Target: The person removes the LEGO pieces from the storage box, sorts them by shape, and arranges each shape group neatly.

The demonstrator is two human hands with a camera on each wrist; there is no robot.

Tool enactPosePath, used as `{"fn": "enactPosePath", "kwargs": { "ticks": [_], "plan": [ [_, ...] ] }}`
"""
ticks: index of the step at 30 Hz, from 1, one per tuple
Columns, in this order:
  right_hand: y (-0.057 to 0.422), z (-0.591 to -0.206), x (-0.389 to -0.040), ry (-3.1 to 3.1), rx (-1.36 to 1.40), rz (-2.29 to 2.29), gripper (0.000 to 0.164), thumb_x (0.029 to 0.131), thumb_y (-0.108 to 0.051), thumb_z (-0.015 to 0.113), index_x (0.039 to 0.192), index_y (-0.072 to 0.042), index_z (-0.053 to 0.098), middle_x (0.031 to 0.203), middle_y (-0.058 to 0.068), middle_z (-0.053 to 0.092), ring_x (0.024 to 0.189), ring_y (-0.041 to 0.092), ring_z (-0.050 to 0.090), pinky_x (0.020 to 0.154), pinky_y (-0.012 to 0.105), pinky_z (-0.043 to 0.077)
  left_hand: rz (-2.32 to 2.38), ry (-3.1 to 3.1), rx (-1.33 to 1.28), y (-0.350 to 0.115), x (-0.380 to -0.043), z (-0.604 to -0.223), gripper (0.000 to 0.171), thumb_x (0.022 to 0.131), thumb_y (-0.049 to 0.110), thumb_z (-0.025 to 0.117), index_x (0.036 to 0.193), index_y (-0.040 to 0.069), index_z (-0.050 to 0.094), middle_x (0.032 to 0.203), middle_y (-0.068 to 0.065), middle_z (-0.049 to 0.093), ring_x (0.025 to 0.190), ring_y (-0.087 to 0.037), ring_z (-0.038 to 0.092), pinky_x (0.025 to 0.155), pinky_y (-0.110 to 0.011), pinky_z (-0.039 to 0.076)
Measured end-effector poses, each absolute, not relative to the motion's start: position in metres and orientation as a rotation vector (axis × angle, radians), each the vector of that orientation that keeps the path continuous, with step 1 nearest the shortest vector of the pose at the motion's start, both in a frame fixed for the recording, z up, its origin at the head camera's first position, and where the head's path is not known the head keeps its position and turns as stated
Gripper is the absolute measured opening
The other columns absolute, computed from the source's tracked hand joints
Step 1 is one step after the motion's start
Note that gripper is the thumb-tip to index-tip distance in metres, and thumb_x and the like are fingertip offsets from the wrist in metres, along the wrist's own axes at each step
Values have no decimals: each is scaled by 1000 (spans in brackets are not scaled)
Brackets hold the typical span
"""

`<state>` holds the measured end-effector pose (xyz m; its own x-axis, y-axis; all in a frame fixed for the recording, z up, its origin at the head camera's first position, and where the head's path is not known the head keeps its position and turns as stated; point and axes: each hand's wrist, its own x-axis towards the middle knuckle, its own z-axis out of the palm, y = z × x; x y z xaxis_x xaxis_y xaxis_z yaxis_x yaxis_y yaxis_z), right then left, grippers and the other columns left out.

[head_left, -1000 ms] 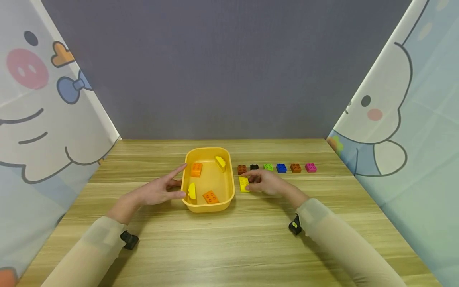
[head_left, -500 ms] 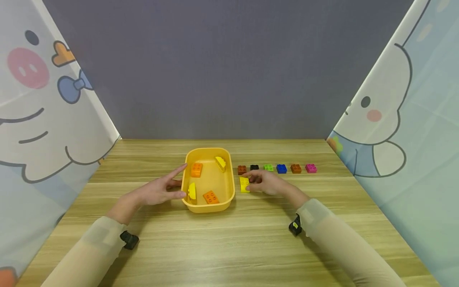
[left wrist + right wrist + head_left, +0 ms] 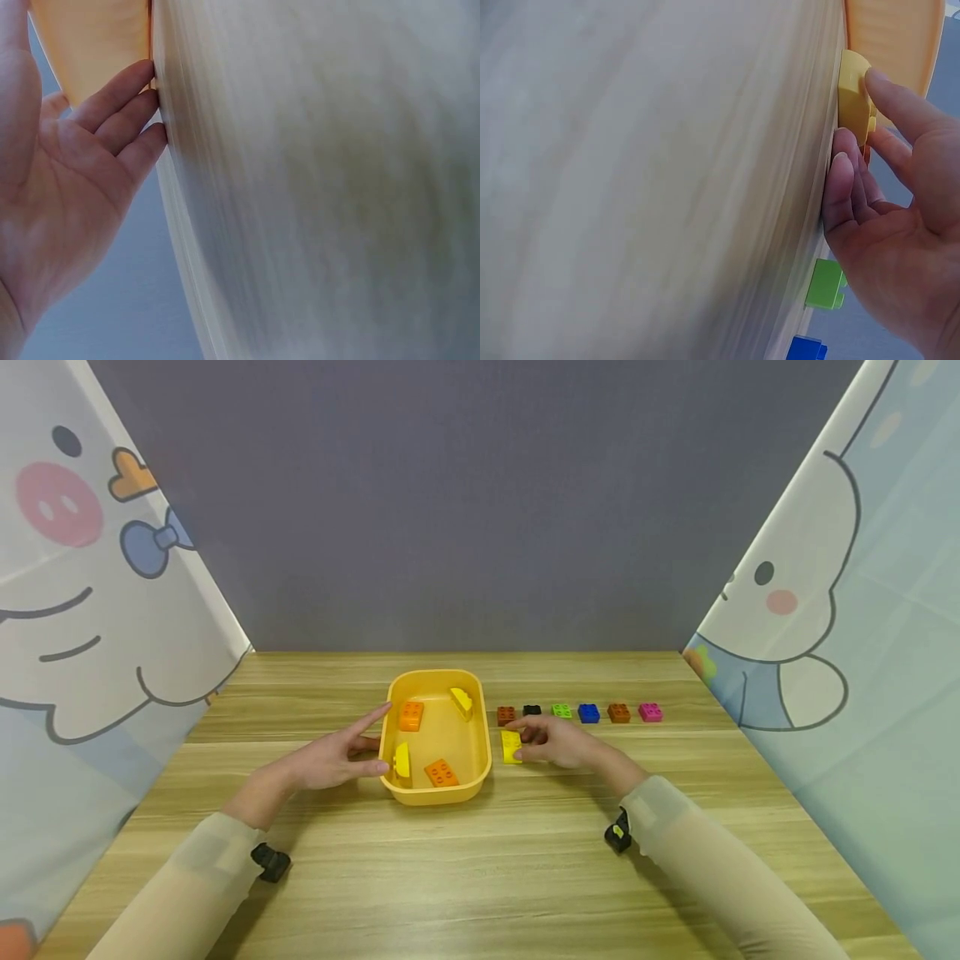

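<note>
A yellow toy brick (image 3: pixel 511 745) lies on the table just right of a yellow-orange plastic box (image 3: pixel 435 796). My right hand (image 3: pixel 558 742) pinches this brick between thumb and forefinger; in the right wrist view the thumb (image 3: pixel 896 97) presses on its side, and the other fingers curl near the tabletop. At the box's left side rests my left hand (image 3: pixel 333 762), fingers spread, thumb and forefinger touching the rim. Its lower fingers (image 3: pixel 120 120) touch the table in the left wrist view. Inside the box are two orange bricks (image 3: pixel 411 716) and two rounded yellow bricks (image 3: pixel 462 702).
Behind my right hand runs a row of small bricks: brown (image 3: pixel 506 715), black (image 3: pixel 532 710), lime green (image 3: pixel 562 710), blue (image 3: pixel 588 712), orange-brown (image 3: pixel 618 712) and pink (image 3: pixel 650 711). A grey panel (image 3: pixel 465 510) borders the wooden table's (image 3: pixel 450 885) far edge.
</note>
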<state>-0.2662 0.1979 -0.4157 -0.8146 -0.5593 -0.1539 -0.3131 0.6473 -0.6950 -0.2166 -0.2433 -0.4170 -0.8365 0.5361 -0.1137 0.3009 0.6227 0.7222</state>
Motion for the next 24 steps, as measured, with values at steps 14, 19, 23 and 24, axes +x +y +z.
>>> {"fn": "enactPosePath", "kwargs": {
  "ticks": [14,19,23,24],
  "plan": [
    [203,-408,-263,2514,-716,-965,54,106,-32,77,155,-17,62,128,9,72,106,20,68,91,37,60,1065,2517,656,-242,-215,-416,104,105,46,74,179,26,3,159,-31,57,149,-50,55,124,-74,36],
    [201,-401,-260,2553,-701,-972,56,106,-36,76,157,-19,61,135,9,69,112,22,69,89,37,62,1075,2511,638,-242,-215,-417,104,106,48,73,179,28,3,160,-30,57,150,-49,55,124,-74,37],
    [197,-392,-258,2608,-718,-999,55,106,-38,76,156,-19,62,136,11,69,109,22,67,87,37,59,1101,2484,643,-242,-216,-419,103,106,46,73,179,27,2,161,-31,56,150,-50,54,124,-75,36],
    [196,-389,-258,2615,-734,-1015,54,106,-37,75,155,-17,63,135,13,69,108,22,67,87,38,59,1105,2478,650,-242,-216,-419,104,106,45,73,179,27,1,161,-31,55,150,-50,54,124,-75,36]
  ]
}}
